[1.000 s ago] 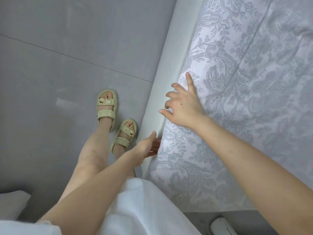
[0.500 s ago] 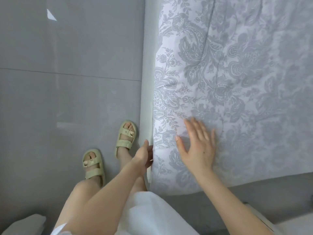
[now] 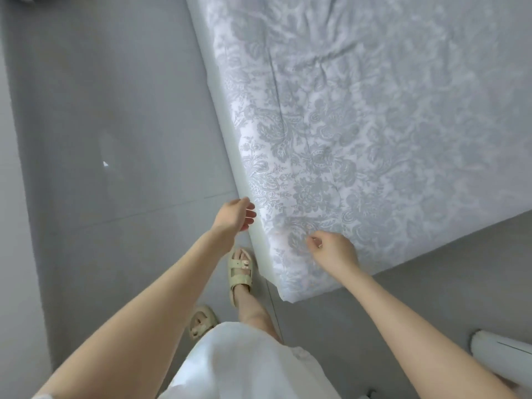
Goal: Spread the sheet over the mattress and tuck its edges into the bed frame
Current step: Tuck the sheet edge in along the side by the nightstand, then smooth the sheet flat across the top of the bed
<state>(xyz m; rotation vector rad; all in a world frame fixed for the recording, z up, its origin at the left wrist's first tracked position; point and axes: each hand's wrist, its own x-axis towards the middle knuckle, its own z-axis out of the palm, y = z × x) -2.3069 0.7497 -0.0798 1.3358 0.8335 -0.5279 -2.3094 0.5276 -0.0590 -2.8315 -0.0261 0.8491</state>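
Grey floor [image 3: 115, 110] lies left of the mattress [image 3: 221, 110], its floral sheet [image 3: 374, 125] spread to the near corner. Right hand [image 3: 334, 250], flat earlier, now curls on the sheet; whether it pinches cloth is unclear. Left hand [image 3: 234, 216] hangs loosely curled beside the edge, empty.

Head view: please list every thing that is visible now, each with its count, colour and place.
sheet: one, white with grey floral pattern, over the bed, upper right
pale strip: one, whitish, along the sheet's left edge
floor: one, grey, left and bottom
rounded object: one, white, lower right, cut off
sandals: two, pale green, on the feet by the bed corner
garment: one, white, bottom centre
left hand: one, fingers relaxed, at the pale strip
right hand: one, fingers curled, on the sheet near its corner
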